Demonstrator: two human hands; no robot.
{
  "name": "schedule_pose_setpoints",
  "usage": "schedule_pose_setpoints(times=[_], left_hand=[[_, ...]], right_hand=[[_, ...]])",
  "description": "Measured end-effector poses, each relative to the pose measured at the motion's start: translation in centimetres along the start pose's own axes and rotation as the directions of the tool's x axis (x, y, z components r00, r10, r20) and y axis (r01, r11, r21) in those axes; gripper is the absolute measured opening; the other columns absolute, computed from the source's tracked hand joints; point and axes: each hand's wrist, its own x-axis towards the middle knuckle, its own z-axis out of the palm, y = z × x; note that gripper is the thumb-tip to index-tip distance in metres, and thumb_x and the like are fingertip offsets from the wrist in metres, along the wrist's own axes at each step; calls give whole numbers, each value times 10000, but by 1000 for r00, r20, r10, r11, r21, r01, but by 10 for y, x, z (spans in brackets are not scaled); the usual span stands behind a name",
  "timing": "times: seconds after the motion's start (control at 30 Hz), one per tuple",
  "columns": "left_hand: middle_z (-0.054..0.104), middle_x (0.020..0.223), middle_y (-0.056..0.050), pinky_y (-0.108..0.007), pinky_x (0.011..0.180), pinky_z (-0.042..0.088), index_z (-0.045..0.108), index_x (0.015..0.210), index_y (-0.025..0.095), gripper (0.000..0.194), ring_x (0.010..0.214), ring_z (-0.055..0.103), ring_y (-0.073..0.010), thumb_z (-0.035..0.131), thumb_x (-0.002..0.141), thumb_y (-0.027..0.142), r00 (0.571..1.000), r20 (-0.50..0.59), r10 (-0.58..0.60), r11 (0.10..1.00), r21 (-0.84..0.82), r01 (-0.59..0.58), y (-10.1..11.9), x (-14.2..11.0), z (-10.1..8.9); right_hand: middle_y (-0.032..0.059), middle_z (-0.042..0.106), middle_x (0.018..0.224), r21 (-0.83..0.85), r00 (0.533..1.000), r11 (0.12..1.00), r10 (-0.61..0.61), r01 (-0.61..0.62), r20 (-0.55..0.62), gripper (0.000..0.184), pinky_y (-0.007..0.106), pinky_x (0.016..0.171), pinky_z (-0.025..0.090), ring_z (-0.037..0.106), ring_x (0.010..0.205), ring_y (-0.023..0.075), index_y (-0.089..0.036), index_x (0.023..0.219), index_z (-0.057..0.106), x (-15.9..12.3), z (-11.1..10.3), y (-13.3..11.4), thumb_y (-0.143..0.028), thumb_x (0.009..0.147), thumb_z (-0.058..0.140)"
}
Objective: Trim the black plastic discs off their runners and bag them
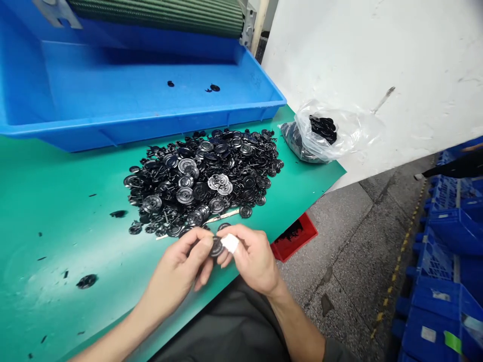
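Observation:
Between my two hands is a small round black plastic disc [216,247], held over the front edge of the green table. My left hand [184,261] pinches its left side with thumb and forefinger. My right hand [252,254], with white tape around the thumb, grips it from the right. Just beyond my fingers lies a big heap of black discs [204,176], mixed with small branching black pieces. A pale strip [222,216] pokes out at the heap's near side.
A large blue tray [151,118] stands behind the heap, under a green ribbed roller [162,15]. At right sits a clear plastic bag [347,133] of black parts. A red bin [298,241] is below the table edge. Blue crates [433,296] line the floor at far right.

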Motion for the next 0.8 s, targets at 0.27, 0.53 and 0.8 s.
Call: schedule_pose_setpoints(times=[0.27,0.53,0.8], left_hand=[[502,428,71,-194,401,250,524,772,199,325,370,328,-74,506,926,484,1000,25,-5,992,-126,9,4,-2,1],[520,444,66,-191,392,235,501,766,203,333,359,326,-67,556,880,511,1000,-8,-18,989,-146,16,4,-1,3],[554,470,44,-175,379,263,559,817,188,345,376,372,-69,559,894,524,1000,23,-16,980,-198,20,0,0,3]], right_hand=[[-37,642,615,53,996,995,81,-79,-37,173,198,518,553,650,544,108,-183,921,650,0,2,-4,-125,799,542],[-29,672,663,69,998,996,59,-58,-14,239,196,522,542,660,535,99,-192,1009,667,-2,-1,-1,-147,873,477],[-14,661,742,94,998,994,61,-59,-18,142,198,509,526,627,565,96,-200,953,698,-6,6,-1,-177,842,612]])
